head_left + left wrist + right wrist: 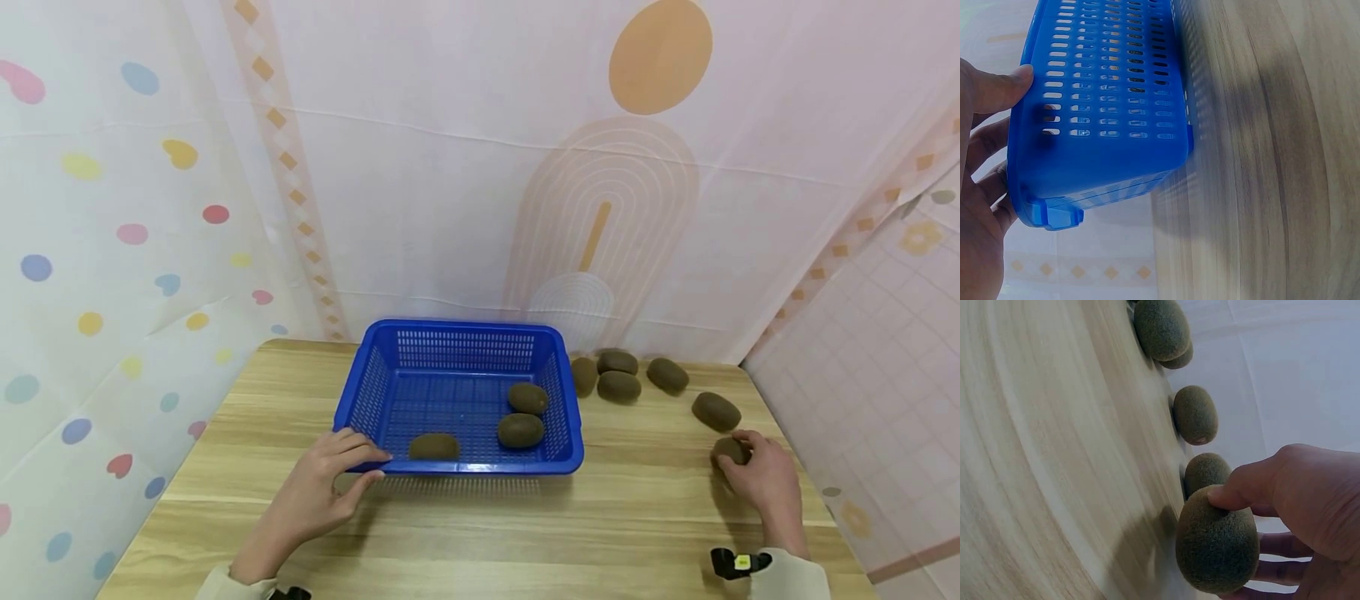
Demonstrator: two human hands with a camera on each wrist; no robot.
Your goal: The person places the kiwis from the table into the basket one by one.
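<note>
A blue plastic basket (480, 468) with slotted walls stands on the wooden table, three brown kiwis inside. Two of those, an upper kiwi (528, 398) and a lower kiwi (521, 431), lie by its right wall; a third kiwi (434, 447) is partly hidden behind the front rim. My left hand (318, 483) grips the basket's front-left rim, thumb outside and fingers over the inner side. At the table's right, my right hand (767, 479) holds a fuzzy kiwi (1216, 544) between thumb and fingers.
Close beyond the held fruit lies another kiwi (716, 411). Further back, a single kiwi (667, 376) and a cluster of three, including a front kiwi (619, 387), lie right of the basket. A patterned cloth (450, 208) hangs along the table's back edge.
</note>
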